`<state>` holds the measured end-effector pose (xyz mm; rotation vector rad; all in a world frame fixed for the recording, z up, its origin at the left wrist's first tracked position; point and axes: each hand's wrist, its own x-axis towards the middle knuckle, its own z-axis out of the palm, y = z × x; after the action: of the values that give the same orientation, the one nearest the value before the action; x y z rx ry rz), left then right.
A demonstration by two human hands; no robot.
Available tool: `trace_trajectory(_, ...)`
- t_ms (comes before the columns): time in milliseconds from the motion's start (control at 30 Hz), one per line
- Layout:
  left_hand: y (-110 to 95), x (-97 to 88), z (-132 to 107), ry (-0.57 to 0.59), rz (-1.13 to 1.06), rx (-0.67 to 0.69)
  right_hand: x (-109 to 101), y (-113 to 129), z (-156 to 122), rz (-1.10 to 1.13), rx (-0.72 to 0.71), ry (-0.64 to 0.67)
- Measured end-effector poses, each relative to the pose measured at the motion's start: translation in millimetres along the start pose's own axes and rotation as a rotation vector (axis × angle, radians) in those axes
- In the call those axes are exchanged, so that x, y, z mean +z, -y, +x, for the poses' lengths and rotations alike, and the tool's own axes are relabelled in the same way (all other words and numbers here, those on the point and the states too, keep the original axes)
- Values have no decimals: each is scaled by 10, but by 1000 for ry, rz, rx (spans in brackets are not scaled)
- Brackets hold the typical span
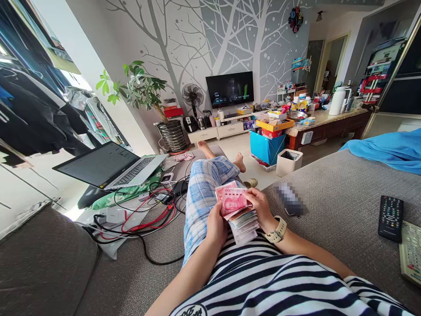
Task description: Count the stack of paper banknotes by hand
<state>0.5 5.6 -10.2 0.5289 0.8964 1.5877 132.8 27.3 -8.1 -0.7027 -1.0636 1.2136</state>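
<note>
Red banknotes (234,202) are fanned out above my lap, the front one showing a printed portrait. Below them hangs a thick stack of mixed notes (244,224), seen partly edge-on. My left hand (217,224) grips the bundle from its left side, thumb against the red notes. At the upper right corner of the red notes, my right hand (259,205) is closed with its thumb and fingers on the paper; a pale watch (276,230) is on that wrist. Some fingers of both hands are hidden behind the money.
An open laptop (131,171) and tangled cables (161,210) lie on the sofa (342,206) to my left. On the right are a black remote (390,217), a pale remote (411,250) and a blurred dark object (291,198). Beyond stand a bin (289,164) and a cluttered table (324,118).
</note>
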Motion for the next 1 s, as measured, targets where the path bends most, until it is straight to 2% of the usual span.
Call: trace_trajectory(1000, -17, 5, -23, 16, 14, -3, -1, 0, -1, -17, -5, 8)
